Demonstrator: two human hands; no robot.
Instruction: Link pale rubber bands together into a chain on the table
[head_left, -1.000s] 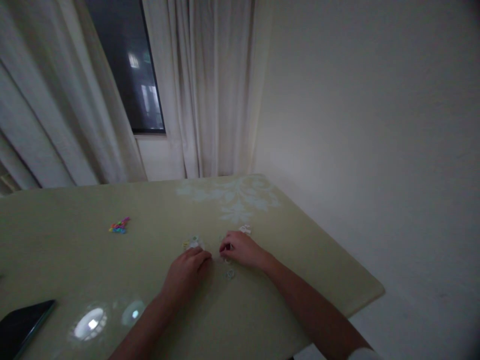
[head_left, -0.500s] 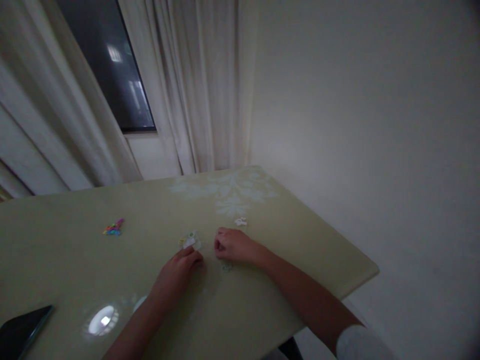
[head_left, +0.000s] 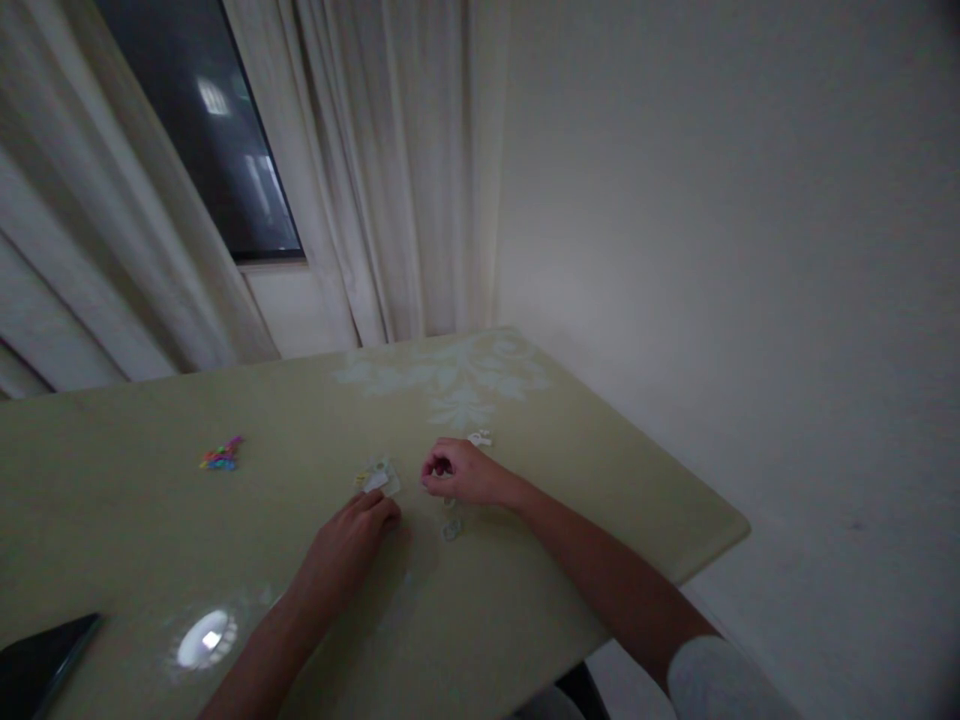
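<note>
My left hand (head_left: 358,530) rests on the table with its fingers curled together, at the near edge of a small cluster of clear, white and yellowish pieces (head_left: 380,477). What its fingertips hold, if anything, is hidden. Just above the table, my right hand (head_left: 466,472) is closed in a pinch, thumb against fingers; a small pale bit shows there, too small to name. Below that hand lie small clear pieces (head_left: 451,530). Little white pieces (head_left: 480,438) lie just beyond its knuckles.
A pile of small bright multicoloured pieces (head_left: 220,456) lies to the left on the pale green table (head_left: 300,420). A dark flat device (head_left: 45,660) is at the lower left. Curtains (head_left: 375,180) and a wall (head_left: 712,250) border the table.
My right hand has shifted slightly up and away from the clear pieces, uncovering more of them, and its pinch has turned. My left hand has barely moved. The view has shifted a little.
</note>
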